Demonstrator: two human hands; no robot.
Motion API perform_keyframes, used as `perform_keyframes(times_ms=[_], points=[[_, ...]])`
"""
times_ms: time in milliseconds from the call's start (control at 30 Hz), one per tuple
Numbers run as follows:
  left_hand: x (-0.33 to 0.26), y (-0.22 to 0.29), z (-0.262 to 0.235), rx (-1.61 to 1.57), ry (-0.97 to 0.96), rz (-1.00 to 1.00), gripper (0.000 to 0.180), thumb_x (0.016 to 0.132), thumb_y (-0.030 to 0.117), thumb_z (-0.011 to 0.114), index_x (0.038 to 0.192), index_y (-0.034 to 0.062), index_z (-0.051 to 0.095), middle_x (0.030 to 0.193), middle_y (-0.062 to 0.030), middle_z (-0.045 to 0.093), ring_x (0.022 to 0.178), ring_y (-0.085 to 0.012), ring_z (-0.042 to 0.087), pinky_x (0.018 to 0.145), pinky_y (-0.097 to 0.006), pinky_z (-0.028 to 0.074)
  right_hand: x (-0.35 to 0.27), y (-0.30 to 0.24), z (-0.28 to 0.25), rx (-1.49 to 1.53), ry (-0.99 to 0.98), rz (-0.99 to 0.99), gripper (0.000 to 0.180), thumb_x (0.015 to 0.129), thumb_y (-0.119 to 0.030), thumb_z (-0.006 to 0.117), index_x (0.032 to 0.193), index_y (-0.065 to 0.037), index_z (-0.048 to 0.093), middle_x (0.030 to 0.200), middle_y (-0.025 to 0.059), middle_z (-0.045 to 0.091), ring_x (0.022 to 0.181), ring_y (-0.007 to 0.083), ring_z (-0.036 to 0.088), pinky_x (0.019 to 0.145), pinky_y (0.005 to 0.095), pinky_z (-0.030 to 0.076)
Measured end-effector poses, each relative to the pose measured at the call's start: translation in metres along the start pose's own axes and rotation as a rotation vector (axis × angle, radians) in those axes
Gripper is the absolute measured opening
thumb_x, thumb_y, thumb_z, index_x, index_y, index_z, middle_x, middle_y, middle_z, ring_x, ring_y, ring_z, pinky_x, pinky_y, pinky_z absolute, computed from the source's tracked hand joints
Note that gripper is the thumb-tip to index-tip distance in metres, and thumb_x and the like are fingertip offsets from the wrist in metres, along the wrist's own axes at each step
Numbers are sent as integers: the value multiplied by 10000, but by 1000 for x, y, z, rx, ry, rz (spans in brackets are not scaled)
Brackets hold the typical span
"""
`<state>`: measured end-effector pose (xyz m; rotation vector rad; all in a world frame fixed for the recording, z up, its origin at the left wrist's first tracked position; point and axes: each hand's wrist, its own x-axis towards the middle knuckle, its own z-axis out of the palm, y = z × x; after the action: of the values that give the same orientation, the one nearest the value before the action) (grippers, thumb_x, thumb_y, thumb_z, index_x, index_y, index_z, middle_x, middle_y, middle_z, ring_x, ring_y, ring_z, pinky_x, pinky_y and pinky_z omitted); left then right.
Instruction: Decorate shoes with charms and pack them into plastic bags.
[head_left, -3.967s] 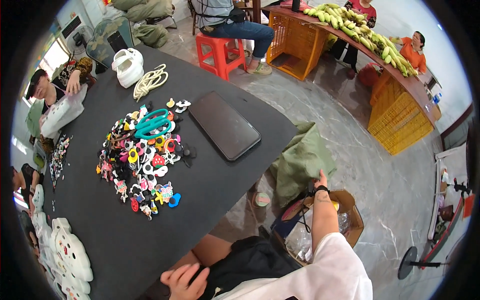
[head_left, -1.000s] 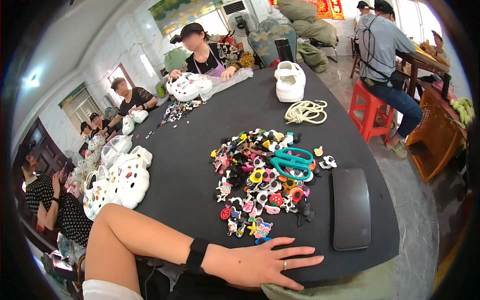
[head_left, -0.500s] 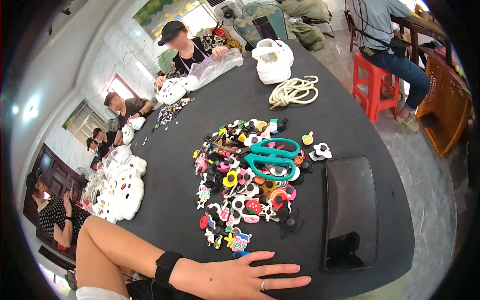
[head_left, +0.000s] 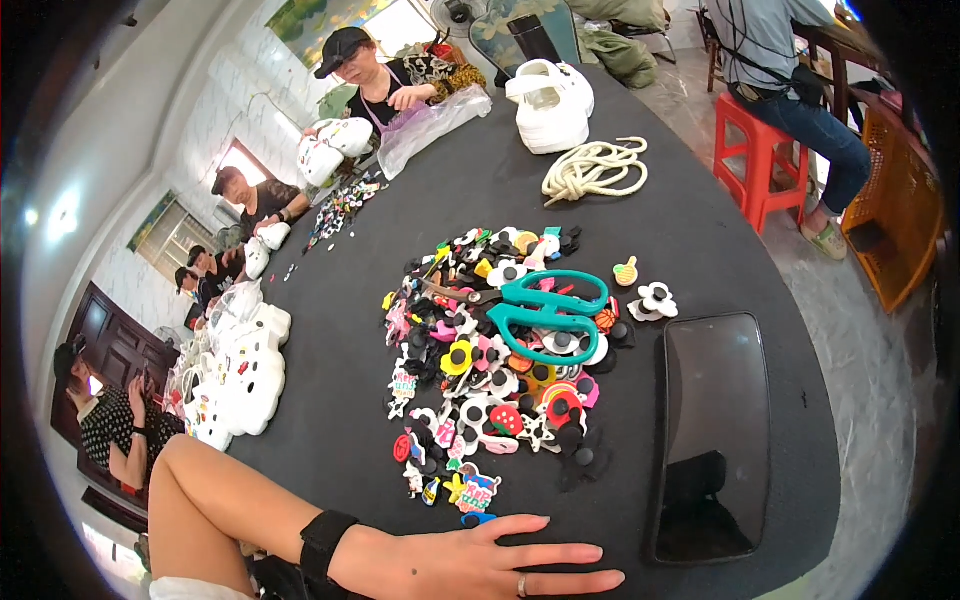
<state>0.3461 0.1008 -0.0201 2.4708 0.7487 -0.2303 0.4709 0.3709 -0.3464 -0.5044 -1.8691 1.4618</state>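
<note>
The black worktop point(head_left: 700, 230) carries everything. The left hand point(head_left: 470, 562) lies flat at its near edge, grip open and holding nothing, fingers stretched to the right; the right hand is out of view. Just beyond the fingertips spreads the pile of colourful shoe charms point(head_left: 480, 380), so this looks like a pause before picking, calling for a short forward reach. Teal scissors point(head_left: 545, 312) rest on the pile's far-right part, long axis across, blades pointing left.

On the tabletop point(head_left: 330, 330) we see the charm pile point(head_left: 490, 370) at centre with scissors point(head_left: 545, 310) on it and a phone point(head_left: 712, 435) at its 3 o'clock. Rope point(head_left: 592, 168) and shoes point(head_left: 550, 105) lie at 12 o'clock, our left hand point(head_left: 470, 565) at 6 o'clock.
</note>
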Motion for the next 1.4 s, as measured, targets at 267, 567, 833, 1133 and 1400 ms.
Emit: perform_keyframes(times_ms=[267,567,833,1133,1400], points=[[-1,-2,-4,126,62,102,348,911,211,537,1249,238,615,1537,-83,318,1386,-276,323,1061,-531,297,-29,-36,-5,-20,-23,105,319,871,-61,612,1179,15,571,1057,69,642,984,155,583,841,307,482],[-9,-13,21,189,139,151,498,859,155,507,1322,338,508,1604,-100,104,1466,-299,138,1107,-556,231,-120,-136,-40,-194,8,316,315,868,-58,612,1173,12,575,1048,65,644,973,152,584,833,304,482],[-8,-21,30,285,202,193,424,817,281,579,1237,254,625,1595,-154,111,1461,-346,125,1122,-576,157,-256,-255,-21,-321,133,575,312,864,-55,612,1167,10,579,1041,62,646,964,150,585,827,301,483],[1,-8,46,276,301,24,356,939,344,475,1223,222,652,1576,-112,184,1443,-282,162,1132,-538,115,-383,-386,41,-433,301,791,308,861,-52,613,1161,8,583,1033,59,648,953,147,587,820,298,484],[67,48,85,-617,641,-5,420,1012,363,409,1260,64,568,704,-136,631,658,-256,609,692,-379,508,-451,-434,120,-398,407,933,305,858,-50,613,1156,6,587,1026,56,649,943,144,587,813,295,485]])
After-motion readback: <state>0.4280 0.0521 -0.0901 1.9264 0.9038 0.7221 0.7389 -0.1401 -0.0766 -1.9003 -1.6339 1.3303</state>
